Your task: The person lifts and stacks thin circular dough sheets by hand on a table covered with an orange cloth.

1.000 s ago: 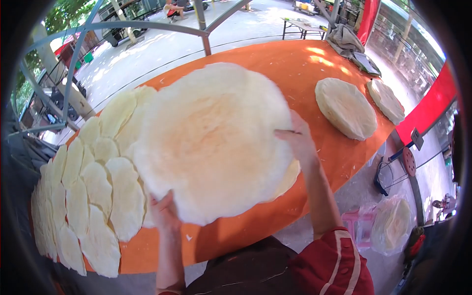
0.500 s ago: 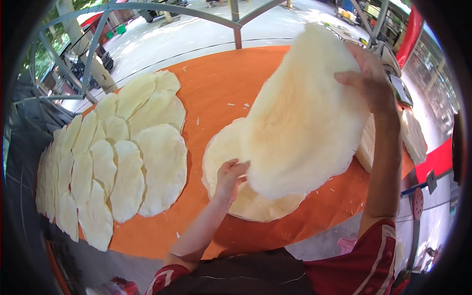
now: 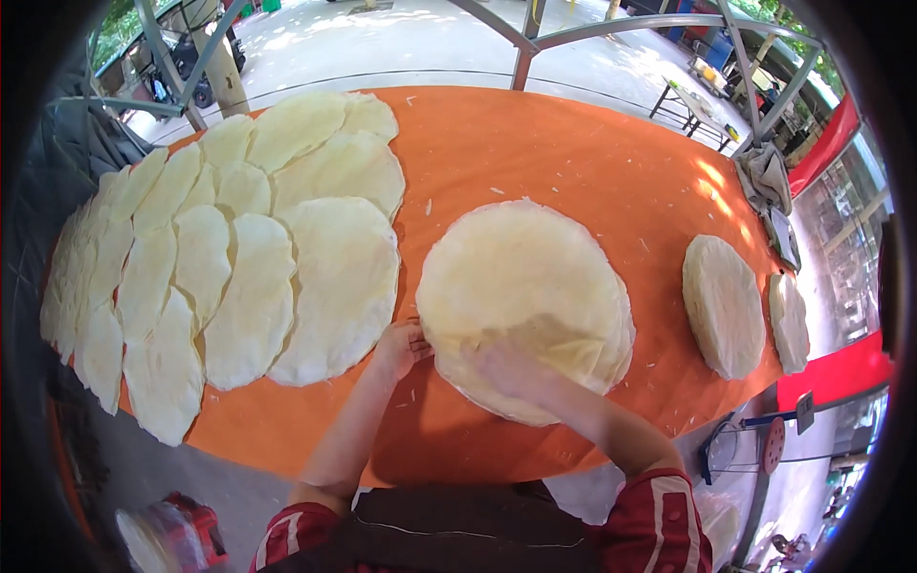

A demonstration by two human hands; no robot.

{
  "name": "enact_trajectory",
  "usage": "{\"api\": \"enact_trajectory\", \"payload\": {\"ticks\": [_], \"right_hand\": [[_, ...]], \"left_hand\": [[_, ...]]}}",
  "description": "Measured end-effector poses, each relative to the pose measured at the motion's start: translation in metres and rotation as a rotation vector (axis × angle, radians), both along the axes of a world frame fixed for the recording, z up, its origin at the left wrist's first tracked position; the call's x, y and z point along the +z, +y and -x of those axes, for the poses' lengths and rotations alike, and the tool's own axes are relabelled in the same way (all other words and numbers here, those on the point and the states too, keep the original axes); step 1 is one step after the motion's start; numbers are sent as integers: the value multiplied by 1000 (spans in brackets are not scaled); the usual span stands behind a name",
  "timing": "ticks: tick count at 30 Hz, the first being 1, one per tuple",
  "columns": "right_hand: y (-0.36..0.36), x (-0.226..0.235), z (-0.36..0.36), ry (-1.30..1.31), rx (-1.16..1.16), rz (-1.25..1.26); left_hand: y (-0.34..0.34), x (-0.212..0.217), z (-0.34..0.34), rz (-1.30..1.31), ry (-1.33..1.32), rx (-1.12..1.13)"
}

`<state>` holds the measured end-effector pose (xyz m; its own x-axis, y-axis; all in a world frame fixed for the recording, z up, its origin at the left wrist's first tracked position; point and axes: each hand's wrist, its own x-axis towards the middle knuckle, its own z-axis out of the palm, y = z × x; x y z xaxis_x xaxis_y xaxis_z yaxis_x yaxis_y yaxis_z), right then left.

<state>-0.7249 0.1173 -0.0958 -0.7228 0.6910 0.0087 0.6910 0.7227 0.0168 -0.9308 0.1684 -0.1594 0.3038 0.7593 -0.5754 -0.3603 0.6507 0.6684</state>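
My left hand (image 3: pixel 406 346) is at the near left rim of the pile (image 3: pixel 521 263), fingers bent; I cannot tell whether they grip the edge. My right hand (image 3: pixel 504 368) is on the near part of the top sheet, blurred; I cannot tell whether it presses flat or pinches. The pile is round, pale and mid-table, its edges out of line at the right. Beside the right hand, the near right surface is yellower and creased.

To the left, overlapping flat sheets (image 3: pixel 334 286) cover that end of the orange cloth (image 3: pixel 564 148), apart from the pile. To the right I record a thick round stack (image 3: pixel 723 306) and, just beyond it, another stack (image 3: pixel 788 325). White scraps dot the cloth. A grey rag (image 3: pixel 764 177) lies at the far right. Beyond the far edge stand a metal frame (image 3: pixel 522 69) and a small table (image 3: pixel 702 113).
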Motion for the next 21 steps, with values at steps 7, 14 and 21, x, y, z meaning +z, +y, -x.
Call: {"api": "enact_trajectory", "payload": {"ticks": [7, 14, 21], "right_hand": [[49, 144, -47, 178, -391, 469], [3, 195, -12, -218, -207, -282], [-47, 0, 0, -218, -259, -159]], "left_hand": [[13, 14, 4, 30, -217, -258], [16, 11, 2, 39, -352, -248], [6, 10, -17, -14, -316, -211]]}}
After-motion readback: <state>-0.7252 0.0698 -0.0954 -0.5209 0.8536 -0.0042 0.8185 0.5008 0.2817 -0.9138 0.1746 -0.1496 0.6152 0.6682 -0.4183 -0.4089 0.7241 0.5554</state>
